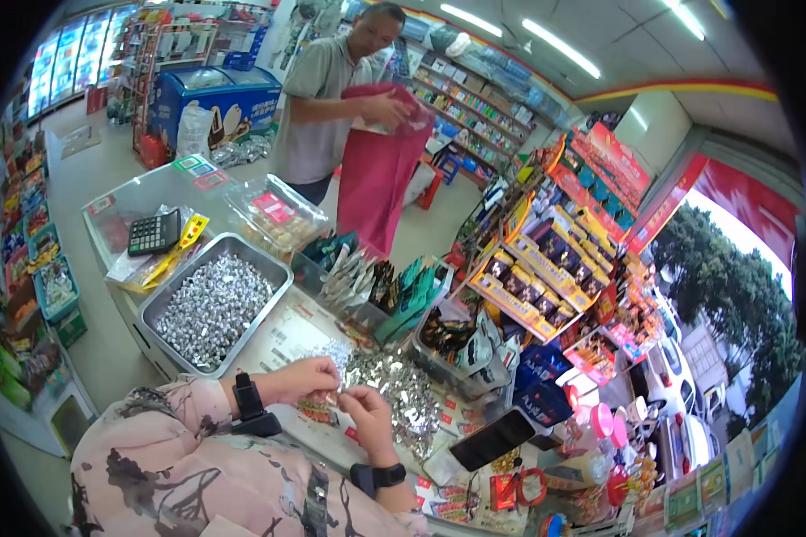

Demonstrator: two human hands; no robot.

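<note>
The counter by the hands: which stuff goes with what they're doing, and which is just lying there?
Probably part of the job:
left hand and right hand, close together
heap of shiny silver foil pieces, beside them
grey rectangular metal tray of small silver pieces

Seemingly just lying about:
black rectangular calculator
flat black-screened phone
clear plastic box with red label

Beside a calculator (154, 233) — black — lies yellow packaging (192, 231).

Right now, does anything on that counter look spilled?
Possibly the heap of silver foil pieces by the right hand: it lies loose on the counter as if spilled, while similar silver pieces sit in the metal tray.
</note>
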